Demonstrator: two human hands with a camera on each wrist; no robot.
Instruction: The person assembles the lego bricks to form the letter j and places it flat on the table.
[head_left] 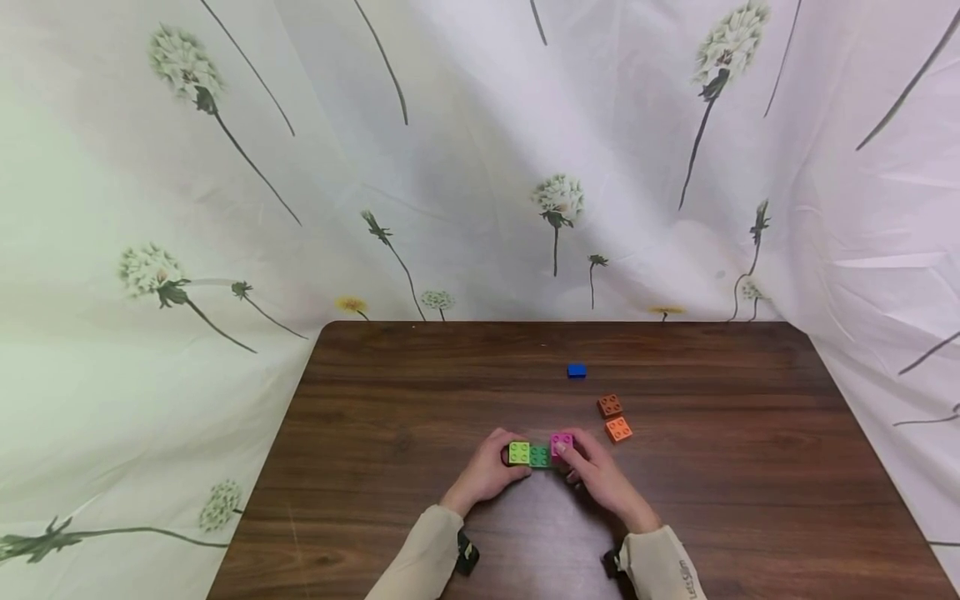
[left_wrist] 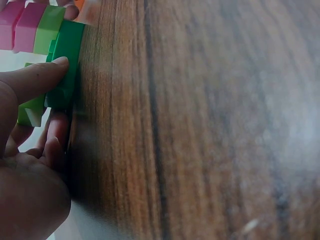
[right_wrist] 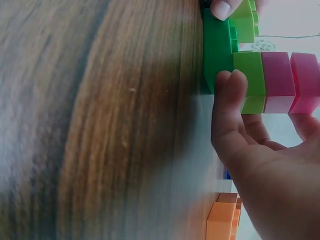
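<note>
A dark green building brick lies low on the table as the base of a small build. On its left end sits a lime brick. Its right end carries a stack: another lime brick, a pink brick, then a second pink brick on top. My left hand grips the left end, its thumb against the dark green brick. With my right hand I hold the stack; the thumb touches the top pink brick and other fingers reach down beside the lime and dark green ones.
To the right of the build lie an orange brick and a brown brick. Farther back is a blue brick. Behind the wooden table hangs a white curtain with dandelion prints.
</note>
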